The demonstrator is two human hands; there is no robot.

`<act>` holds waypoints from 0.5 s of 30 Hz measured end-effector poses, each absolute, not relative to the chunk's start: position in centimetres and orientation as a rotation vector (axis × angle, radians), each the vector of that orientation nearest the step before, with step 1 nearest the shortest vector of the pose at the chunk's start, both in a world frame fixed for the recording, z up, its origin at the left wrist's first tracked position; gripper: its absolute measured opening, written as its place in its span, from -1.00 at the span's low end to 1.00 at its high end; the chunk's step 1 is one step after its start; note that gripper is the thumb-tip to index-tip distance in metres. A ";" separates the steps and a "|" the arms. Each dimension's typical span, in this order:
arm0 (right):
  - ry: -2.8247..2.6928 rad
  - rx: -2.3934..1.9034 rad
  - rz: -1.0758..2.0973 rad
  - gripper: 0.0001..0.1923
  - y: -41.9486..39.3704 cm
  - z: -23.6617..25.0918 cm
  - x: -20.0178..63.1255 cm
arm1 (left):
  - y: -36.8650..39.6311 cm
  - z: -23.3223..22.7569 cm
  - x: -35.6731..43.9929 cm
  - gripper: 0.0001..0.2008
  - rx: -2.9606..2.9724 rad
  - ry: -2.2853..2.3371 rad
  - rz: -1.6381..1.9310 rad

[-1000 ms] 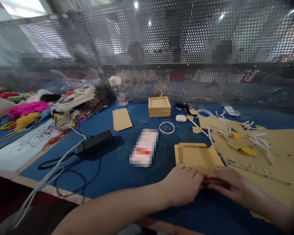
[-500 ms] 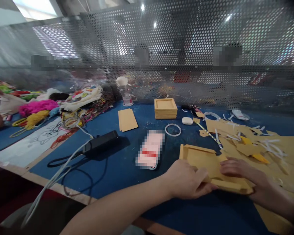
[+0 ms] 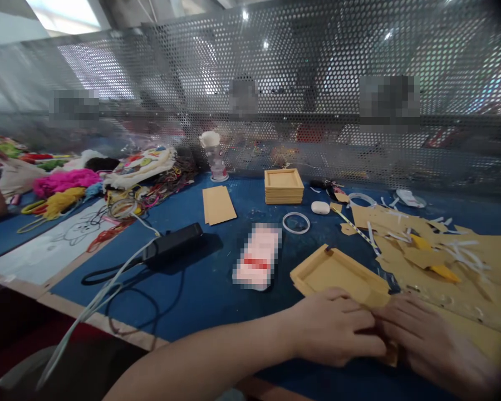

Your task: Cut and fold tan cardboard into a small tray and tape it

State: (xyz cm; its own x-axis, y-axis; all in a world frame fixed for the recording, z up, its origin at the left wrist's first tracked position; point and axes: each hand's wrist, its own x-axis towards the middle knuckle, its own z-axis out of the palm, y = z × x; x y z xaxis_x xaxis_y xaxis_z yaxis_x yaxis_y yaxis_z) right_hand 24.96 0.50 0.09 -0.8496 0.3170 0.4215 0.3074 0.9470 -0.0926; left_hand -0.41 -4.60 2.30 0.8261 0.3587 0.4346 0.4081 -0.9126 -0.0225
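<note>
A shallow brown cardboard tray (image 3: pixel 338 273) with folded-up edges lies tilted cornerwise on the blue table. Gripping its near edge, my left hand (image 3: pixel 338 326) has its fingers bent over the rim. My right hand (image 3: pixel 421 334) is closed around the near right corner, fingertips close to those of the left. Both hands hide that corner and part of the near wall. Just left of the tray lies a blurred-out pink phone (image 3: pixel 258 256). Behind stands a stack of similar finished-looking trays (image 3: pixel 284 192), neatly piled.
Paper scraps (image 3: pixel 426 245) and white strips cover the right side, beside a yellow measuring strip (image 3: pixel 354 225). A tape ring (image 3: pixel 296 223), white earbud case (image 3: pixel 320 208), cardboard pieces (image 3: pixel 219 205) and black power strip (image 3: pixel 173 245) with cables lie around. A perforated metal screen (image 3: pixel 275 83) stands behind.
The tray has turned so that one corner points away from me. My right hand has shifted from its inside to the near right corner, and my left hand has moved right along the edge.
</note>
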 end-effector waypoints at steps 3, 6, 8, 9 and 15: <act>-2.668 -0.435 0.099 -0.69 1.4 1.0 25.1 | -4.0 2.4 -1.0 -0.88 -2.967 -0.730 -0.619; -2.559 -0.610 0.276 -0.86 2.2 1.4 25.5 | -3.1 2.2 -1.5 -0.94 -2.956 -0.970 -0.642; -2.507 -0.748 0.388 -0.92 2.4 1.4 25.6 | -2.7 1.9 -1.7 -0.97 -2.964 -1.102 -0.679; -2.493 -0.809 0.430 -0.88 2.5 1.3 25.6 | -2.5 1.8 -1.7 -0.97 -2.972 -1.152 -0.687; -2.493 -1.023 0.538 -0.70 2.3 1.1 25.0 | -2.4 1.3 -1.8 -0.82 -2.969 -1.260 -0.631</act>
